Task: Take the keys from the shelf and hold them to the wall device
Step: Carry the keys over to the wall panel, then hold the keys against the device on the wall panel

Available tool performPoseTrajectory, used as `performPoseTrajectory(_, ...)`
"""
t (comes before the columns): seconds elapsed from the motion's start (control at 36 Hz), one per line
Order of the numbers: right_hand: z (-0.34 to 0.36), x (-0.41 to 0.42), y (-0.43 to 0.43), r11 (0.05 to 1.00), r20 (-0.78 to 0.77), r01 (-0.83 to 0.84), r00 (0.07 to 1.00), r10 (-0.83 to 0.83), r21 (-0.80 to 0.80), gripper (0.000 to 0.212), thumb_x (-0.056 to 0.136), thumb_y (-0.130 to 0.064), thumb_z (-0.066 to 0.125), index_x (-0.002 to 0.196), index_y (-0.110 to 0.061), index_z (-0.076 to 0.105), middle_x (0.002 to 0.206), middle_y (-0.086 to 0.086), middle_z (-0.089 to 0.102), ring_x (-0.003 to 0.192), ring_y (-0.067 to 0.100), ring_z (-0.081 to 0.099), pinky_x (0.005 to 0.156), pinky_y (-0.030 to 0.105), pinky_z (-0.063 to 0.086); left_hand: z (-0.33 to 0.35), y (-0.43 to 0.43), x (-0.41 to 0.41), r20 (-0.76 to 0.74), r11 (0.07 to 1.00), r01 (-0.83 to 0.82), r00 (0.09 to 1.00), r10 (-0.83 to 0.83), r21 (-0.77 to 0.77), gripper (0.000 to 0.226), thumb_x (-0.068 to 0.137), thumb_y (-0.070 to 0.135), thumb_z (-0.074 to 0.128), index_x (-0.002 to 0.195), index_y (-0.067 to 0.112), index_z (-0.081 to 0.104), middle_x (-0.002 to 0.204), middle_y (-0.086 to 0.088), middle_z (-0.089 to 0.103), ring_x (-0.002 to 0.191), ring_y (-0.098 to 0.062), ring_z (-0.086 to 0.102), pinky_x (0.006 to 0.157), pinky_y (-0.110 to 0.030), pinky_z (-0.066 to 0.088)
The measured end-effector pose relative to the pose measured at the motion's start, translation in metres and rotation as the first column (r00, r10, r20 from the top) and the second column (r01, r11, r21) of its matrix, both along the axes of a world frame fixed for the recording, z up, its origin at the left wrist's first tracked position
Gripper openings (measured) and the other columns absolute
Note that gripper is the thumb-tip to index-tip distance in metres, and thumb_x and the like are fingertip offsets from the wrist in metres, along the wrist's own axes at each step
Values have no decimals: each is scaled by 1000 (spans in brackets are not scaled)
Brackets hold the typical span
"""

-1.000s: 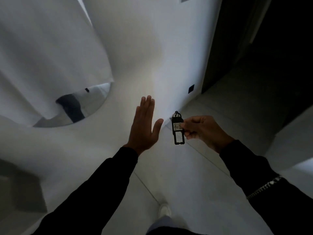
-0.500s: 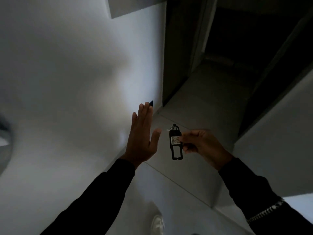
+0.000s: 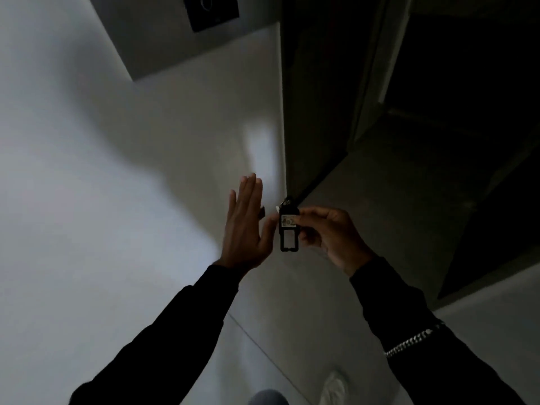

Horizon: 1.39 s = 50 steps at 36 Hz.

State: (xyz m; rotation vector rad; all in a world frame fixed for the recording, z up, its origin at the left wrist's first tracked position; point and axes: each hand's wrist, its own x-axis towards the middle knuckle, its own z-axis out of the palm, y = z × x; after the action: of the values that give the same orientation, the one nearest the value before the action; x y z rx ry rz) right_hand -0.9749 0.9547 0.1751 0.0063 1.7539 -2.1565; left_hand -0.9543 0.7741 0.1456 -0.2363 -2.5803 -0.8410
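Two hands are counted: one left hand point(image 3: 244, 229), flat with its fingers point(image 3: 251, 188) straight, and one right hand point(image 3: 330, 238), pinched on the one black key fob point(image 3: 288, 229). One white label point(image 3: 287, 221) is counted on that fob; how many keys hang from it cannot be told. Also counted: one dark wall device point(image 3: 213, 10) at the top edge, two black sleeves point(image 3: 163, 331), one chain bracelet point(image 3: 412, 342), one white shoe point(image 3: 331, 388) and one dark doorway point(image 3: 438, 83).
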Motion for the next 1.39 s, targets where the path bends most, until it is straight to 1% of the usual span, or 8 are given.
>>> performPoseTrajectory(0.11,21,-67,1,999,5,-49,999,49,-11,10,84,-5,67,92,-4,72,75,13,67,52,15,58,48,21,52,22,0,-57,-62,995,-95,993,97,41,70,100,44,30,156,3,22,167,-15,19,158,-25,9,130,-55,10)
performPoseTrajectory(0.36,35,-207,-20,972,-70,-231,970,233,36,10,85,-5,64,86,-10,72,77,11,66,52,11,58,48,19,52,24,-28,-168,-154,969,-239,957,245,55,70,100,43,33,155,2,23,167,-15,19,158,-27,8,130,-53,9)
performPoseTrajectory(0.56,50,-304,-49,940,-96,-303,943,320,156,17,83,-8,66,73,-19,75,70,4,71,51,9,60,47,19,52,55,-60,-255,-316,905,-409,849,424,116,72,96,41,47,152,-1,30,164,-19,27,156,-32,15,127,-57,12)
performPoseTrajectory(0.86,128,-448,-96,838,-325,-507,773,545,201,8,81,-11,70,83,-16,76,81,9,76,61,16,66,51,24,55,157,-108,-351,-555,856,-516,711,431,4,65,98,31,47,151,-3,30,162,-22,28,155,-34,20,128,-52,13)
performPoseTrajectory(1.08,178,-516,-134,718,-533,-660,536,655,219,13,81,-5,71,86,-17,75,68,3,73,54,10,64,48,21,55,209,-142,-391,-656,689,-717,570,495,-104,62,99,30,40,151,-4,31,162,-24,27,155,-37,18,127,-55,8)
performPoseTrajectory(1.17,204,-532,-144,686,-607,-677,434,666,268,14,82,-5,70,84,-18,74,65,0,72,54,11,63,49,20,55,217,-157,-403,-713,562,-806,504,488,-185,62,99,30,40,151,-1,31,162,-25,27,155,-37,18,125,-60,8)
performPoseTrajectory(1.25,226,-540,-154,691,-685,-668,367,629,277,15,83,0,66,86,-14,72,68,6,69,53,14,58,46,20,52,214,-174,-407,-764,446,-864,446,465,-233,61,100,32,37,153,2,30,162,-24,27,156,-30,14,126,-55,4)
performPoseTrajectory(1.39,253,-547,-167,730,-771,-638,328,546,245,17,84,3,64,100,2,69,70,7,66,54,14,55,44,19,49,207,-193,-407,-834,242,-939,332,441,-246,62,100,35,32,156,8,26,163,-19,31,157,-23,10,127,-50,1)
